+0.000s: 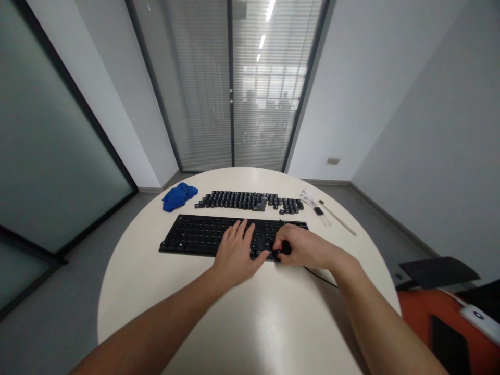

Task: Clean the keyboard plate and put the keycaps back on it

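Observation:
A black keyboard (195,234) with its keycaps off lies across the middle of the round table. My left hand (238,250) rests on it right of centre, palm down, fingers stretched and spread. At its right end, my right hand (299,244) is closed around a small dark rounded object (286,247), low against the keyboard. Its kind cannot be made out, since the fingers cover much of it. Behind the keyboard, loose black keycaps (234,200) stand in rows, with a further group of keycaps (291,205) to their right.
A crumpled blue cloth (179,196) lies at the back left of the white table (156,302). To the right are a wire keycap puller (319,211), a thin stick-like brush (339,217) and some whitish crumpled material (307,196). A black cable (320,277) runs beneath my right wrist. An orange chair (417,317) stands right.

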`<state>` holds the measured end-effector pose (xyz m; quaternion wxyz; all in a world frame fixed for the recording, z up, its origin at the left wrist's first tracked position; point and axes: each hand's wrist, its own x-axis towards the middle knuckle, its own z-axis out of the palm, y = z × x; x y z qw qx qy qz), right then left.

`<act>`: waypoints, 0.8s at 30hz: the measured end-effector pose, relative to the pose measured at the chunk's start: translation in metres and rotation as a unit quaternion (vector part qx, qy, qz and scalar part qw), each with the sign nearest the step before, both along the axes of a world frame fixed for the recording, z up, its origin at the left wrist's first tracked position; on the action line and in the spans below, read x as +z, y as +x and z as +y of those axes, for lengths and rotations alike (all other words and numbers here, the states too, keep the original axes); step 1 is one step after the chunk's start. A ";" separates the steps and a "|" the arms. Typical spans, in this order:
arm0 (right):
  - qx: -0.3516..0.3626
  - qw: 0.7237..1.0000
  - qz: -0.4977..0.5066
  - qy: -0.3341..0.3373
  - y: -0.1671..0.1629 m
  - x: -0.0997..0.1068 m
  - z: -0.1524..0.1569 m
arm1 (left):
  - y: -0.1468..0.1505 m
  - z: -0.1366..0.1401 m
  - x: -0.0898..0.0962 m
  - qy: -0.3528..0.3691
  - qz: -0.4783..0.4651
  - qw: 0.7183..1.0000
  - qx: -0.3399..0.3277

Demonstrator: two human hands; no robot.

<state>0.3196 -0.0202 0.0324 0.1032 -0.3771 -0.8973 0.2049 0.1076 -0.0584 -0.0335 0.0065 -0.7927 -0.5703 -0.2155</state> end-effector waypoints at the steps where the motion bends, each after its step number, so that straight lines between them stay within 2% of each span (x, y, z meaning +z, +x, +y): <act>1: -0.003 1.000 -0.006 0.007 -0.001 0.000 -0.001 | 0.000 0.000 0.000 0.000 -0.001 1.000 0.000; 6: -0.016 0.999 -0.024 0.032 -0.004 -0.003 -0.003 | -0.001 0.000 0.000 0.003 -0.004 1.000 -0.001; 11: -0.013 1.000 -0.001 -0.028 0.003 -0.003 0.003 | 0.000 -0.001 0.003 0.021 -0.008 0.999 -0.035; 14: -0.017 0.998 0.027 -0.054 0.009 -0.003 0.006 | -0.001 -0.002 0.009 0.025 0.001 0.995 -0.098; 18: -0.013 0.992 0.068 -0.110 0.016 -0.002 0.008 | -0.005 -0.004 0.018 0.004 0.036 0.970 -0.240; 20: -0.016 0.988 0.090 -0.122 0.018 -0.002 0.009 | -0.007 -0.005 0.021 -0.004 0.044 0.964 -0.261; 22: -0.026 0.989 0.105 -0.099 0.021 -0.003 0.013 | -0.008 -0.005 0.022 -0.007 0.045 0.964 -0.263; 24: -0.059 0.992 0.103 -0.044 0.023 -0.007 0.019 | -0.008 -0.005 0.023 -0.009 0.044 0.963 -0.266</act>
